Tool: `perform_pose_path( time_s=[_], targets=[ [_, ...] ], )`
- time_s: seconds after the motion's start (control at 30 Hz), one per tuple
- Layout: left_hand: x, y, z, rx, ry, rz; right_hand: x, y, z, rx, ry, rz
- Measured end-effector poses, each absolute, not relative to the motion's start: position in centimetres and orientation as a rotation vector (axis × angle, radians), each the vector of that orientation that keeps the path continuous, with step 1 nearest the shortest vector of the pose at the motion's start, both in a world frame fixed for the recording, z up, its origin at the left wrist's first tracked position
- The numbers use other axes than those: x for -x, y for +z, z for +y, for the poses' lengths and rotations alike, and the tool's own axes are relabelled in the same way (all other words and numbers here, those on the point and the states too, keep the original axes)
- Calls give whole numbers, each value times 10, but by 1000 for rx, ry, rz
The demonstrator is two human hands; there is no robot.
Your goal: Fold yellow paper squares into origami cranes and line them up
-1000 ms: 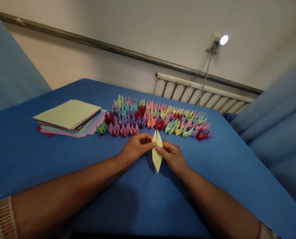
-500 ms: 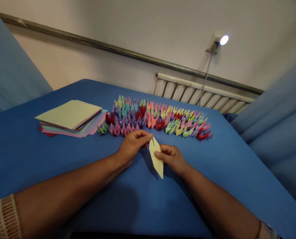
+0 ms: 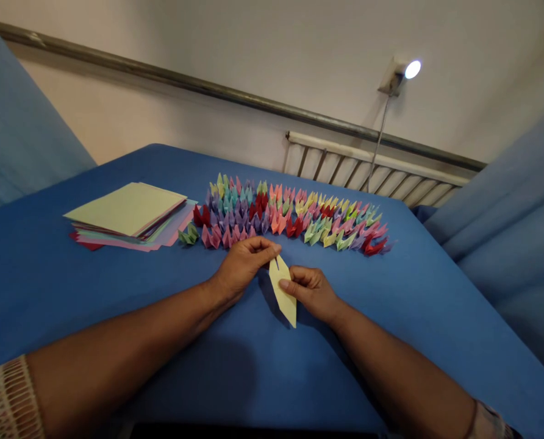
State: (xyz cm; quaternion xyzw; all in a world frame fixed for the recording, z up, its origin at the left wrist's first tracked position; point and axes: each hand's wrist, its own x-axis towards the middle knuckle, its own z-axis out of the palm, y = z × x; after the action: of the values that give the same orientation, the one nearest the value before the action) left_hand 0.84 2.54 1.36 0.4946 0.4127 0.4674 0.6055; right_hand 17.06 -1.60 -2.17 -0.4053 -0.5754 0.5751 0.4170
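Head view, reading left to right, with the clock centred on the folded yellow paper (image 3: 285,306). Far out at ten o'clock, a blue curtain (image 3: 20,128); low between eight and nine, a lacy sleeve (image 3: 7,393) on the left arm. At ten, nearer in, a loose stack of coloured sheets (image 3: 128,209), pale yellow on top, lying on the blue cloth (image 3: 130,329). Close by at ten, the left hand (image 3: 239,269), narrowed to a pinch, nipping the paper's upper end near its slit; cannot tell how much of the tip lies under the thumb. From ten round to two, rows of small folded figures (image 3: 279,223) in mixed colours, set on the cloth beyond both hands.

At the centre, the paper itself, between the hands, slanting from eleven to five, lower point free. Likely very light, crisp along the layered creases, not very slippery, yet easily crumpled or torn at slit and points. Best taken flat across the broad middle, with only a soft nip at the ends.

At three, touching, the right hand (image 3: 315,294), closed on the paper's right edge, thumb on the face, fingers mostly hidden behind. Farther off at one, a radiator (image 3: 357,153) and a small bright light (image 3: 413,69).
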Motion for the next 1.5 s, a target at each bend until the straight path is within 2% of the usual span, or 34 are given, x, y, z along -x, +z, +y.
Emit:
perform_pose_path(
  time_s=[0.13,0.3,0.57,1.13,1.5],
  targets=[
    [-8,12,26,-1059,1008,903,-169,-22,-14,1022,1392,-1381],
    [-11,9,19,-1227,816,888,-169,-22,-9,1038,1259,-1261],
    [-10,12,21,-1294,829,956,-173,-18,-6,981,1319,-1180],
    [-11,5,19,-1248,681,888,-163,-24,-5,1093,1029,-1038],
    [-13,-1,18,-1319,594,838,-166,-19,-6,1053,1002,-977]
  ],
)
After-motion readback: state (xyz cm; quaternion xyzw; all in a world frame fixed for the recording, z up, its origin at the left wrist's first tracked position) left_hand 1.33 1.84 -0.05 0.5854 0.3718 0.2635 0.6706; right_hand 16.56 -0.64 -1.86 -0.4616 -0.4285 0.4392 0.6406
